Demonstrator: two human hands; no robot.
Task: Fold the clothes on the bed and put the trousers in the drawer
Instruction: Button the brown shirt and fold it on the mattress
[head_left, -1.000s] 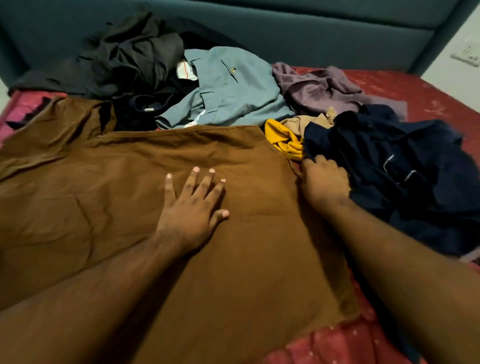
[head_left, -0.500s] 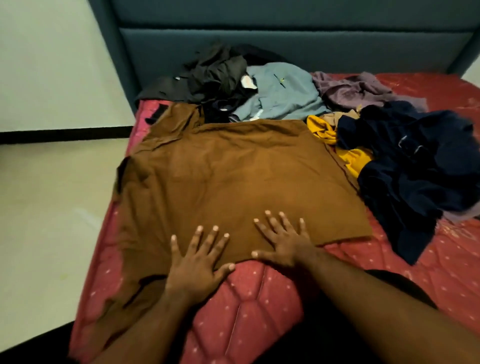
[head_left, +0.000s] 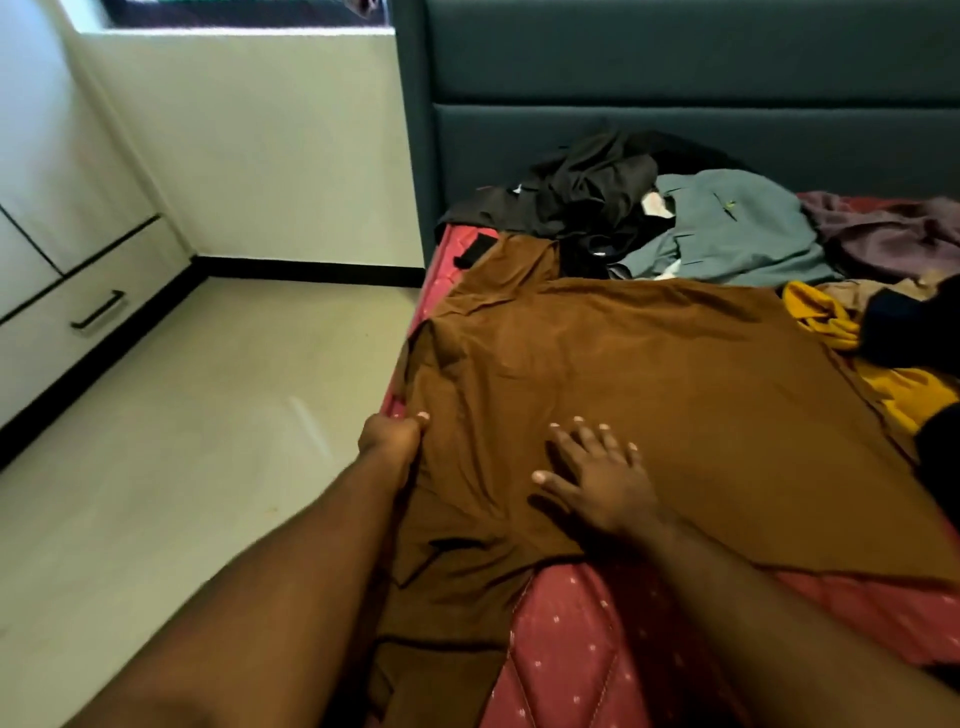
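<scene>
Two bare hands, both on one brown garment (head_left: 649, 395). It is soft matte cloth, lightly creased, spread flat over the red mattress (head_left: 571, 649), its left edge draping off the bed side; whether it is trousers or a shirt, cannot tell. Left hand (head_left: 392, 439) curls at that left edge, fingers and thumb pinching a fold of the brown cloth. Right hand (head_left: 597, 478) lies flat on the cloth near its front hem, fingers spread wide and straight, holding nothing.

Mattress: red quilted fabric, stitched diamond pattern, small pale dots. One padded dark teal headboard (head_left: 675, 104) with horizontal panels.

Loose pile behind and right of the brown piece, about six items: one black crumpled garment (head_left: 587, 197), one grey-blue shirt (head_left: 727, 228) with a small chest logo, one mauve garment (head_left: 893, 234), one mustard-yellow piece (head_left: 826, 322), one beige piece (head_left: 857, 293) mostly hidden, one navy garment (head_left: 904, 327) cut off by the right edge.

Left: cream cabinet, one drawer (head_left: 78, 322) closed, one black bar handle (head_left: 98, 310). Pale glossy floor (head_left: 182, 441).
</scene>
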